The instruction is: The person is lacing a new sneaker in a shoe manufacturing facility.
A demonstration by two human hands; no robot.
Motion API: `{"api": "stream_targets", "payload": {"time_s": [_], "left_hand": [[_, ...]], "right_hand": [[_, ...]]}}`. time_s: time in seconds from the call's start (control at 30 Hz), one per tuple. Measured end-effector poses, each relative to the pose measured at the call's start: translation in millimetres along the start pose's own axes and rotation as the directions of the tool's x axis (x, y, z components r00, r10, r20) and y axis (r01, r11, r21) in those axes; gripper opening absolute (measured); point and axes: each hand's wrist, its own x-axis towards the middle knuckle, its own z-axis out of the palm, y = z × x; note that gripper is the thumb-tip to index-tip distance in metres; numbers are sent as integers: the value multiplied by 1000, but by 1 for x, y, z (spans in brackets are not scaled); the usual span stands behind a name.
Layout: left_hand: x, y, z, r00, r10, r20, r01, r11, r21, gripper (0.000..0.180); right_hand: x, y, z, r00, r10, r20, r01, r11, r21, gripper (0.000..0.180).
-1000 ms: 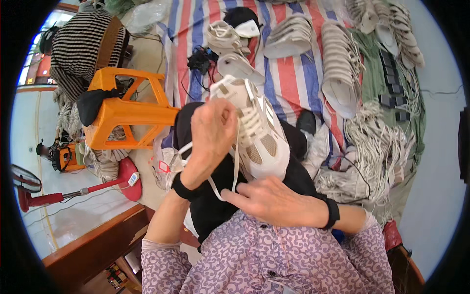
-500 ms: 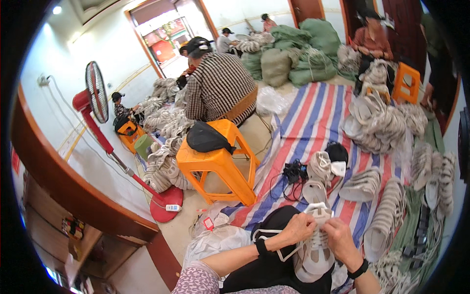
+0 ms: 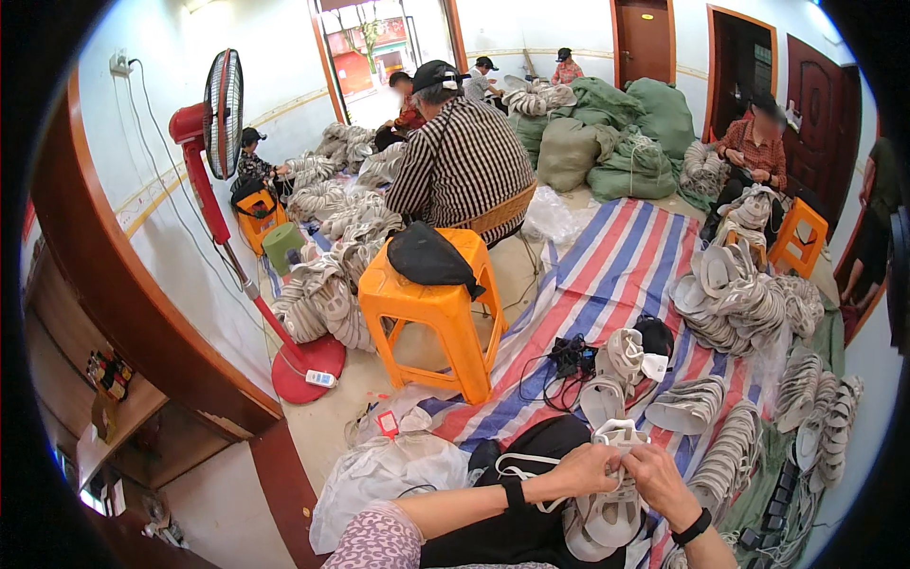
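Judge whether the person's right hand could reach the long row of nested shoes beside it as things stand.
Probably yes: the row of nested shoes lies close by, with nothing visible between. The right hand is occupied at the pale shoe, though, so it may need freeing first.

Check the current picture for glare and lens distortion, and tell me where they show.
Head view: the doorway at the back looks washed out by bright daylight; head view: the brown wooden trim bows near the left rim; head view: black fills the corners.
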Motion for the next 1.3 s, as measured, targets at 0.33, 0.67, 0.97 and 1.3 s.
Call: {"api": "stream_targets", "payload": {"time_s": [0.33, 0.67, 0.97, 1.3], "left_hand": [[-7, 11, 25, 960, 66, -272, 52, 913, 405, 20], [2, 4, 13, 894, 92, -438, 1, 979, 206, 15], [-59, -17, -171, 952, -222, -211, -36, 602, -797, 33], [-139, -29, -279, 881, -365, -301, -231, 223, -947, 25]], "right_hand": [[-47, 40, -19, 947, 243, -209, -251, 968, -14, 24], [-101, 52, 14, 660, 709, 249, -461, 120, 880, 8], [-134, 126, -29, 544, 838, 46, 399, -307, 864, 19], [-353, 250, -121, 105, 921, -376, -170, 390, 905, 27]]}}
